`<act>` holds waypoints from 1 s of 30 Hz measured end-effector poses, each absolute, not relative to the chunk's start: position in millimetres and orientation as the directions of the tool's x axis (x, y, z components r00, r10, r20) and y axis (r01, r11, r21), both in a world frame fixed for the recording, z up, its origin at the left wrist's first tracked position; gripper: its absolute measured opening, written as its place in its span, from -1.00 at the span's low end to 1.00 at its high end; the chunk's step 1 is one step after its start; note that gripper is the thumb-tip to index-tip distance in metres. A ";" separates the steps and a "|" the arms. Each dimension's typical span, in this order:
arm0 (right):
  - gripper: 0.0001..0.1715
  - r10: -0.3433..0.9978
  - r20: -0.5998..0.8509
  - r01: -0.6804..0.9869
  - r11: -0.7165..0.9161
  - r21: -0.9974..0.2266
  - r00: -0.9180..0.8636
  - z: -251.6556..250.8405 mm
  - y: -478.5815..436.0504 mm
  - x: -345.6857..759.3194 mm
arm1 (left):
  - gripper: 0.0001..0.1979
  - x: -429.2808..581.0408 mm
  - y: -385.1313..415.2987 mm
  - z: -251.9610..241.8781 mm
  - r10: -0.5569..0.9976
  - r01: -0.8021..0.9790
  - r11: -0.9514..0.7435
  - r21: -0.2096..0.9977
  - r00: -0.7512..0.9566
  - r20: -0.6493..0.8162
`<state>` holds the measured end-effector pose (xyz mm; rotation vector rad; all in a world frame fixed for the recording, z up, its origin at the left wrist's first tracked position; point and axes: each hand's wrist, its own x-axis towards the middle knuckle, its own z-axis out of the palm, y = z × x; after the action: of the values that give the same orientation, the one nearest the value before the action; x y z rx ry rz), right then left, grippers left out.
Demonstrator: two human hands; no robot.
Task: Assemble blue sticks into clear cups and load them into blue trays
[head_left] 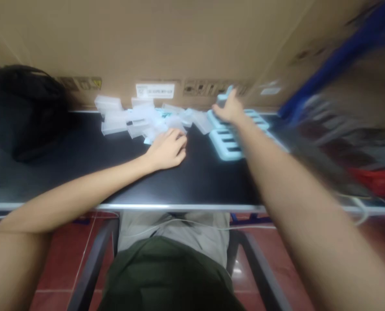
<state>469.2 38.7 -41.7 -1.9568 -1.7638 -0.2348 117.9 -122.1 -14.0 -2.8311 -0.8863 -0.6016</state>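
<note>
My left hand [168, 149] rests on the black tabletop, palm down with its fingers loosely curled; nothing shows in them. Right behind it lies a loose pile of clear plastic cases [142, 114], with some light blue pieces among them. My right hand [231, 109] reaches to the back of the table and is closed on a light blue plastic piece [223, 99], partly hidden by the fingers. Under and beside that hand are light blue slotted racks [226, 147]; my right forearm covers part of them. Blur hides finer detail.
A large cardboard box [166, 47] stands along the table's back edge. On the left sits a black bag [27, 112]. A blue metal frame [335, 60] slants up at the right, near blurred grey and red items. A white cable [186, 222] runs below the front edge.
</note>
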 end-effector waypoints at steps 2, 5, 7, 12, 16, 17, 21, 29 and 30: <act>0.26 0.889 0.364 0.933 -0.157 -0.324 0.276 -39.9 33.7 463.9 | -0.82 116.8 -124.6 -12.1 0.513 0.568 -0.823 -0.010 0.750 0.418; 0.27 0.895 0.280 0.905 -0.241 -0.351 0.347 -24.5 16.7 444.8 | -0.80 111.9 -129.2 -8.8 0.512 0.582 -0.812 -0.053 0.752 0.415; 0.28 0.875 0.276 0.890 -0.293 -0.349 0.397 -11.6 0.6 429.6 | -0.79 106.6 -130.9 -7.1 0.537 0.611 -0.789 -0.067 0.737 0.410; -0.14 0.676 0.603 0.899 -0.233 -0.371 0.424 2.3 -36.3 404.1 | -0.77 94.3 -128.4 -4.6 0.608 0.656 -0.754 -0.026 0.713 0.350; -0.31 0.795 0.580 0.964 -0.019 -0.267 0.176 3.0 -48.2 392.6 | -0.83 92.6 -128.0 -2.7 0.598 0.630 -0.776 0.031 0.720 0.351; -0.30 0.825 0.557 0.966 0.058 -0.252 0.095 2.8 -49.6 388.3 | -0.83 93.1 -127.7 -2.1 0.591 0.621 -0.782 0.045 0.716 0.371; -0.27 0.870 0.438 0.950 0.296 -0.102 -0.224 0.6 -58.2 364.5 | -0.72 91.4 -119.3 -0.2 0.472 0.520 -0.848 0.104 0.652 0.593; -0.34 0.865 0.375 0.925 0.378 -0.050 -0.333 1.0 -70.8 344.9 | -0.47 61.0 -62.5 6.9 0.227 0.336 -0.928 0.160 0.170 0.959; -0.34 0.865 0.372 0.922 0.383 -0.056 -0.337 0.2 -70.0 345.8 | -0.46 56.1 -56.6 10.9 0.197 0.308 -0.939 0.154 0.113 0.974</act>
<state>345.8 -70.0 0.2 -1.5586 -2.3074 -0.2337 56.1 -56.6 10.9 -2.2776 -0.5183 -1.9694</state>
